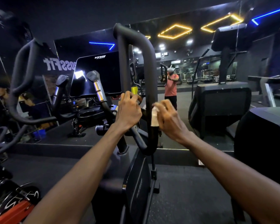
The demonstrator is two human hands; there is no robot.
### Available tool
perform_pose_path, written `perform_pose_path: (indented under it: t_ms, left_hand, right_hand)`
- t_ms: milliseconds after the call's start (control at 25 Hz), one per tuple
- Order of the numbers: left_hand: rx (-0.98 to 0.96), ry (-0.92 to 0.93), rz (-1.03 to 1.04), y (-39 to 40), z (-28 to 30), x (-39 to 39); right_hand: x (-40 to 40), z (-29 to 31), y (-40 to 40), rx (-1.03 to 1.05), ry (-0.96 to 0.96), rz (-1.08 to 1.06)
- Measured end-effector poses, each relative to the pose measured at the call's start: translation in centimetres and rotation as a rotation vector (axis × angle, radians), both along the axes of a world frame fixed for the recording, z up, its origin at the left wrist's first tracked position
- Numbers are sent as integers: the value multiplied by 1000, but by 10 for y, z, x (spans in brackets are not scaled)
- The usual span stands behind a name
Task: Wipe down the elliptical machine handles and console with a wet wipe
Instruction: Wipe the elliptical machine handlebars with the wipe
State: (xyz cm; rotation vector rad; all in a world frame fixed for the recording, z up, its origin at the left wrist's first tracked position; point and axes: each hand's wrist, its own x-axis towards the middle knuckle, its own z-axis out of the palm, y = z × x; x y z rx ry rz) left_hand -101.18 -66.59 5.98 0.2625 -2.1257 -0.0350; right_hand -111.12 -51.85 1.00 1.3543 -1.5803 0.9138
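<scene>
Near: two bare forearms reach in over a dark, rubbery-looking floor mat [184, 199].

Right hand [168, 117]: grip clenched on a wet wipe [154, 117], pale, crumpled, pressed against the near upright of the looped handle [149, 65] at its lower stretch. The wipe looks soft, limp and light; judged best bunched in the fingers and wrapped partly round the bar so it doesn't slide off.

Left hand [128, 110]: grip curled at the loop's inner side, just left of the wipe; whether it actually clasps the tube I cannot tell.

Handle: matte black tube, round in section, bent in a tall loop, probably slick once damp.

Farther left: two short handles with metal bands [98, 89], then the console [97, 73], a glossy black slab.

Far: mirror wall [192, 50].
</scene>
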Motion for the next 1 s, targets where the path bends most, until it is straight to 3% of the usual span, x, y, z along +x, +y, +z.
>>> perform_pose_path:
  t_ms: [80,240,400,520,560,640,800,920,1000]
  left_hand:
    - [-6,-2,-2,-1,-2,-1]
    - [7,18,-22,-3,-4,0]
    - [19,29,-21,-3,-4,-2]
    - [7,43,-20,-4,-6,-1]
    - [8,46,-22,-4,-6,-1]
    - [13,48,-31,-4,-6,-1]
    - [7,61,-19,-5,-9,0]
    - [9,74,-21,-5,-9,0]
    - [26,84,-12,-3,-10,0]
  right_hand:
    - [-6,19,1,-135,-111,15]
    - [0,15,-2,33,138,71]
    - [0,23,-4,-81,3,68]
    - [2,13,-4,275,352,42]
    - [0,18,-3,262,373,36]
    - [-2,32,-5,121,226,23]
    - [-4,41,-5,276,498,-7]
    - [-15,62,-3,26,173,5]
    - [-16,57,-2,152,287,15]
